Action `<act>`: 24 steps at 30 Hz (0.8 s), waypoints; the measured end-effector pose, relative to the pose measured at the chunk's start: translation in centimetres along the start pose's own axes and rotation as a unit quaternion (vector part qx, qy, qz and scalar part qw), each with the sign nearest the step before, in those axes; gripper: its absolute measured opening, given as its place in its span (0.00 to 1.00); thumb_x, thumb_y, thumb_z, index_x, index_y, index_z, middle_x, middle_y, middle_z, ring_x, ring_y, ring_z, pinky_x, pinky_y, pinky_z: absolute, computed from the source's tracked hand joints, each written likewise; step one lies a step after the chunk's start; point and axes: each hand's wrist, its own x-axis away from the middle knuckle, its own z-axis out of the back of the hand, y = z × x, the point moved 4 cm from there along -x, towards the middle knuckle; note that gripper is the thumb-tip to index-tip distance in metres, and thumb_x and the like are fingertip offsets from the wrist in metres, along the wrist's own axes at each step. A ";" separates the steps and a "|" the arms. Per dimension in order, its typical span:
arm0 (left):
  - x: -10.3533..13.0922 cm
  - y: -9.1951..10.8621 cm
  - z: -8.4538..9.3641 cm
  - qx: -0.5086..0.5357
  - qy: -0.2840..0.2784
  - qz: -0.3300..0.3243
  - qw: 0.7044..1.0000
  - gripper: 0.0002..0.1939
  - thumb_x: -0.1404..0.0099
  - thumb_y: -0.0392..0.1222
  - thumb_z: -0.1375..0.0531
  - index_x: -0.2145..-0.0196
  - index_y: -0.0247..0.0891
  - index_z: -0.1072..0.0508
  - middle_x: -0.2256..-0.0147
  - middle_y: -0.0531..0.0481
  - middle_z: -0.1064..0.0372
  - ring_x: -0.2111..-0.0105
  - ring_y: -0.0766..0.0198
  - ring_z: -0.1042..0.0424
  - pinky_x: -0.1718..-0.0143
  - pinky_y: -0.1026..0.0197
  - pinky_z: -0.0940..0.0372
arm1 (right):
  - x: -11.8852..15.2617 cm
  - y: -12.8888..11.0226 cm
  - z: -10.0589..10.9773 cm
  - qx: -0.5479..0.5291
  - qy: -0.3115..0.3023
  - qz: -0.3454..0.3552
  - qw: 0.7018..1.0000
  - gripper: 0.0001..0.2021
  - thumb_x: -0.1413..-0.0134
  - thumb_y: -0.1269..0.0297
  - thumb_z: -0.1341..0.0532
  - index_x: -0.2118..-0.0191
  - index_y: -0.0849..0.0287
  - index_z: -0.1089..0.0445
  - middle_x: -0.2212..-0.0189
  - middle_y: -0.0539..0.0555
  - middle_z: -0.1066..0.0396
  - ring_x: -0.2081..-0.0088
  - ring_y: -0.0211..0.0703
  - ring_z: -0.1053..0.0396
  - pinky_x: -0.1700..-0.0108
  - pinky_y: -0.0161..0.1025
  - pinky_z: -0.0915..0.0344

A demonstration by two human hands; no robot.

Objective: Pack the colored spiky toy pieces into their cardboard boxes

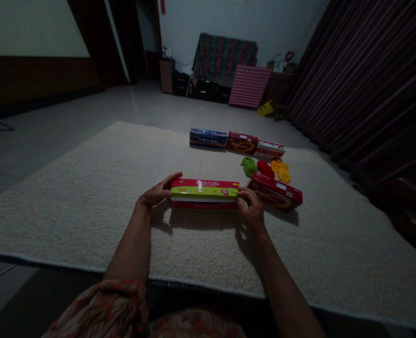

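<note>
A long red and yellow-green cardboard box (204,191) lies lengthwise across the cream mat in front of me. Along its near side runs a narrow gap under the lid. My left hand (160,191) grips the box's left end, thumb in front and fingers behind. At the right end, my right hand (250,206) holds the corner with bent fingers. Just beyond that hand, a dark red box (276,191) lies at an angle. Behind it sit a green bundle (249,166), a red bundle (265,169) and a yellow bundle (281,170), soft and knobbly-looking.
Farther back on the mat (88,188) stand a blue box (208,139), a dark red box (242,142) and a white and red box (271,149) in a row. Cloth-covered furniture (225,58) is against the wall, and a dark striped curtain (362,80) hangs at right.
</note>
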 end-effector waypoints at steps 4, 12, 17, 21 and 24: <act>0.3 0.6 -0.2 -0.010 -0.018 0.004 1.000 0.50 0.57 0.40 0.26 0.35 0.38 0.34 0.39 0.33 0.34 0.41 0.35 0.34 0.43 0.45 0.35 | 0.0 0.2 -0.1 0.002 0.008 -0.001 1.000 0.05 0.46 0.63 0.40 0.64 0.55 0.29 0.54 0.61 0.25 0.50 0.52 0.27 0.45 0.54 0.31; 0.2 0.9 -0.1 -0.065 -0.007 0.003 0.998 0.44 0.52 0.37 0.28 0.37 0.39 0.32 0.42 0.36 0.30 0.43 0.41 0.30 0.43 0.46 0.35 | -0.1 0.0 -0.1 -0.003 -0.009 -0.004 1.000 0.06 0.44 0.62 0.39 0.63 0.55 0.27 0.54 0.61 0.26 0.51 0.53 0.27 0.48 0.52 0.30; -0.3 1.1 0.2 -0.123 0.043 -0.039 0.991 0.31 0.47 0.42 0.29 0.45 0.41 0.23 0.39 0.38 0.32 0.39 0.41 0.34 0.39 0.46 0.39 | -0.3 -0.1 -0.1 0.003 -0.019 0.008 1.000 0.07 0.46 0.61 0.37 0.62 0.55 0.27 0.54 0.61 0.25 0.51 0.53 0.27 0.48 0.53 0.30; -0.3 1.3 0.1 -0.137 0.052 -0.045 0.988 0.23 0.48 0.42 0.29 0.53 0.43 0.19 0.34 0.41 0.39 0.35 0.39 0.42 0.37 0.44 0.43 | -0.5 -0.2 -0.1 0.008 -0.020 0.010 1.000 0.06 0.47 0.61 0.36 0.64 0.55 0.26 0.55 0.60 0.25 0.52 0.52 0.27 0.48 0.53 0.30; -0.1 1.1 0.0 -0.118 0.028 -0.032 0.992 0.21 0.50 0.40 0.28 0.56 0.43 0.19 0.33 0.42 0.41 0.35 0.39 0.43 0.37 0.41 0.43 | -0.5 -0.3 -0.1 0.015 -0.019 0.016 1.000 0.06 0.48 0.61 0.36 0.65 0.54 0.26 0.57 0.59 0.25 0.53 0.52 0.26 0.49 0.52 0.29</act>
